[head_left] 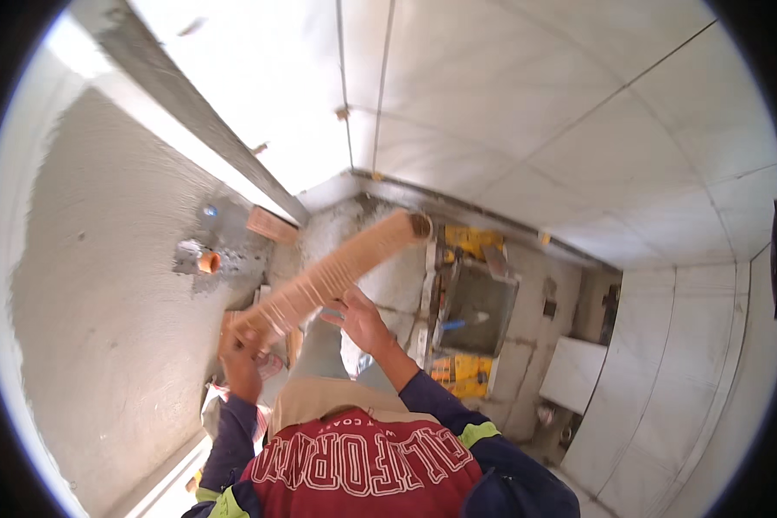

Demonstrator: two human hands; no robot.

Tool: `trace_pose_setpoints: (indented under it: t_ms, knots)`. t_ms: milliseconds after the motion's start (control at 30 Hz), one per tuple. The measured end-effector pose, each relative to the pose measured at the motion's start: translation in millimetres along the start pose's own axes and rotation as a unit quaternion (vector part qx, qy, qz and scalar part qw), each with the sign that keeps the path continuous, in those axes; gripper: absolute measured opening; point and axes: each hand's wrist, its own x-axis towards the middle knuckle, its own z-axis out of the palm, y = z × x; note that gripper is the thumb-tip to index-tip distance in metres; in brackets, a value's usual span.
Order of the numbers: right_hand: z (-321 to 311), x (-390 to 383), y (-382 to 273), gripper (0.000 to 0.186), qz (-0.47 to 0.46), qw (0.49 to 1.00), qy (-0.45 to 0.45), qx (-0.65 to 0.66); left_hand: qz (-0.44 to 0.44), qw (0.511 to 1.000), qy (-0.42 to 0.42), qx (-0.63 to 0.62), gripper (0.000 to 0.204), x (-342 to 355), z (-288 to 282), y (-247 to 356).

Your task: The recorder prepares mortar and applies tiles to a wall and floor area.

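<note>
A long reddish-orange ribbed clay brick (341, 266) slants up across the middle of the view, with a dark end at the upper right. My left hand (243, 347) is closed around its lower-left end. At the middle of the brick's lower edge is my right hand (364, 321), its fingers extended and apart. The fingertips meet or nearly meet the brick; the exact contact is unclear. Below my right hand, slightly to its right, a rectangular mortar tub (477, 298) contains grey mix and a blue-handled trowel (454, 325).
Yellow bags or packs (466, 376) lie beside the tub. Another clay brick (272, 224) rests near the left wall corner. An orange pipe end (208, 262) protrudes from the rough plastered wall (121, 285). Large white tiles (527, 104) cover the far wall, and a white panel (573, 374) stands right.
</note>
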Motion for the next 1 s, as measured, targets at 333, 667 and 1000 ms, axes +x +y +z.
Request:
trace_pose_setpoints:
  t_ms: [333, 667, 1000]
  knots:
    - [200, -5, -134, 0.024, -0.246, 0.903, -0.105, -0.336, 0.074, 0.930, -0.356, -0.058, 0.047, -8, 13, -1]
    - [247, 67, -182, 0.026, 0.188, 0.884, -0.162, -0.396, 0.653, 0.693, -0.148, 0.265, 0.049, 47, 51, 187]
    - [243, 136, -168, 0.040, 0.180, 0.869, -0.236, -0.395, 0.466, 0.867, 0.160, -0.070, 0.031, 115, 41, 301]
